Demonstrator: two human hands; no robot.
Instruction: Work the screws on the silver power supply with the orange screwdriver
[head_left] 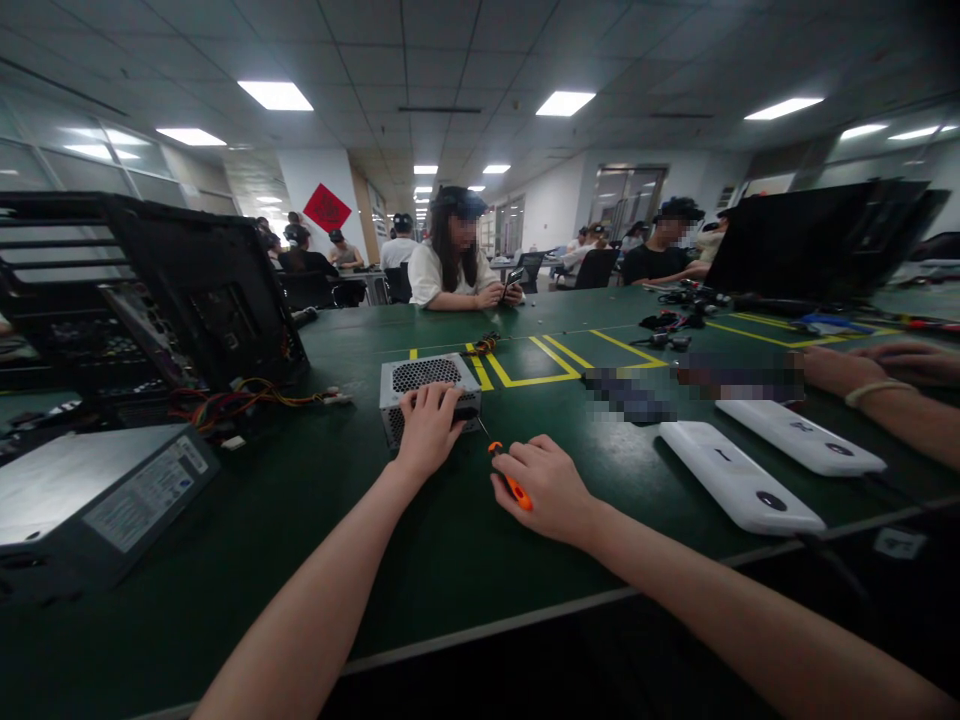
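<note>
A small grey computer power supply point(390, 385) with perforated metal faces stands on the green table in front of me. My left hand point(429, 425) grips it from above, fingers bent over its top and near right corner. In my right hand point(547, 490) is a screwdriver point(517, 490) with an orange and black handle. Its thin shaft slants up and left toward the right end of the power supply, close to my left thumb. Whether the tip touches a screw is too small to tell.
At left are a larger power supply point(142, 500), loose coloured cables point(255, 395) and a black computer case point(217, 290). Two white devices point(739, 475) lie at right, near another person's hands point(847, 375). A person point(457, 260) sits opposite. Yellow tape point(540, 380) marks the table.
</note>
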